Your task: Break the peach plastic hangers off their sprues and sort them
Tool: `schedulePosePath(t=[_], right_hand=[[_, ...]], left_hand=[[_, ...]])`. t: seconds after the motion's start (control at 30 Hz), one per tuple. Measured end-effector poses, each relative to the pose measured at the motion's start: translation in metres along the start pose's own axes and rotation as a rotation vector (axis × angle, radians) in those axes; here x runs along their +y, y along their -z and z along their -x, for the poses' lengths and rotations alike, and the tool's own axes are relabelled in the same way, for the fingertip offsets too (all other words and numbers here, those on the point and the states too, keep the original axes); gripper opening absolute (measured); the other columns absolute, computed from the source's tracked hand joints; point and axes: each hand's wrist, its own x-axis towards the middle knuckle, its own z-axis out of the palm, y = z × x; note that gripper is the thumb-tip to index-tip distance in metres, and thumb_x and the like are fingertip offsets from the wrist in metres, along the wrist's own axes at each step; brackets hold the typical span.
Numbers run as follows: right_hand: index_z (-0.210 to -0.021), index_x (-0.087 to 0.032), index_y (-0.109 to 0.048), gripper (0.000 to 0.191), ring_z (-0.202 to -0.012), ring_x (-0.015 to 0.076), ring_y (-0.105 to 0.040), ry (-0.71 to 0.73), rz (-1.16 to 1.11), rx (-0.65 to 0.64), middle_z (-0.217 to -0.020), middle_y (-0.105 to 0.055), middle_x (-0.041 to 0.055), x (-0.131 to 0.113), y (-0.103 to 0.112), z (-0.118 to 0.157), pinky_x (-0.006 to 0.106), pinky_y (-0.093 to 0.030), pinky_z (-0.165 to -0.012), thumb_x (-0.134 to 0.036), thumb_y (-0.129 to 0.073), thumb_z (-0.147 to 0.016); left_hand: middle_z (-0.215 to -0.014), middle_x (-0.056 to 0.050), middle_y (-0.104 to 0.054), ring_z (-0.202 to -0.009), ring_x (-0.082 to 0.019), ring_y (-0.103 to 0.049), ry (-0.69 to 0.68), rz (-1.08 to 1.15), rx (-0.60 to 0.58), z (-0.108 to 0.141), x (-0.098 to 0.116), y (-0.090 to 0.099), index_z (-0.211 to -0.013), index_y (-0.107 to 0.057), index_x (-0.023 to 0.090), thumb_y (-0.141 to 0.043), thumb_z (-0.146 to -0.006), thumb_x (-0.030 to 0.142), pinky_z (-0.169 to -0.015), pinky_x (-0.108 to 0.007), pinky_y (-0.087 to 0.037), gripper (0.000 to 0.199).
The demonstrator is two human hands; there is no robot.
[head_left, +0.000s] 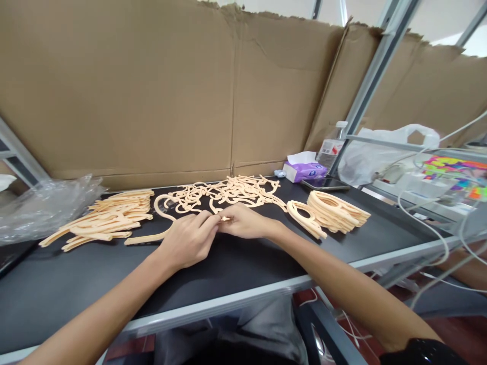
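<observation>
My left hand (190, 237) is closed around the middle of a beige plastic clothes hanger (146, 238). One hanger arm and a curved hook stick out to its left, just above the table. My right hand (243, 221) meets the left at the fingertips, pinched on a small beige part of the same hanger; my fingers hide most of the joint. Behind my hands lies a tangled heap of beige hooks (243, 191). A pile of loose hanger arms (117, 215) is to the left. To the right, a stack of folded hangers (335, 210) lies near my right forearm.
The black table (236, 274) has a grey metal front edge. Clear plastic wrap (49, 208) lies at the left. A purple tissue pack (304, 171), a phone (325, 183) and a bottle (332, 147) are at the back right. Cardboard (152, 91) walls the rear; white cables (443, 243) hang at right.
</observation>
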Motion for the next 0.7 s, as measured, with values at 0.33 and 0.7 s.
schedulePosePath(t=[0.33,0.7], right_hand=[[-0.094,-0.016,-0.072,0.030,-0.058,0.0103,-0.043,-0.179,-0.037,0.068,-0.063,-0.054,-0.0035,-0.002,0.022,0.002,0.024,-0.033,-0.059,-0.041,-0.067,-0.079],[-0.072,-0.016,-0.057,0.017,-0.066,0.0116,-0.047,-0.207,0.016,0.188,-0.069,-0.055,-0.0014,-0.003,0.033,0.002,0.024,-0.033,-0.063,-0.021,-0.050,-0.086]], left_hand=[[-0.091,-0.008,-0.070,-0.074,-0.018,-0.067,0.077,0.049,-0.011,0.005,-0.004,-0.005,-0.105,-0.063,0.016,-0.044,-0.098,0.022,-0.062,-0.028,-0.048,0.021],[-0.105,-0.004,-0.068,-0.074,-0.018,-0.066,0.215,-0.007,-0.294,0.004,-0.005,0.002,-0.098,-0.064,0.021,-0.042,-0.099,0.026,-0.055,-0.028,-0.042,0.023]])
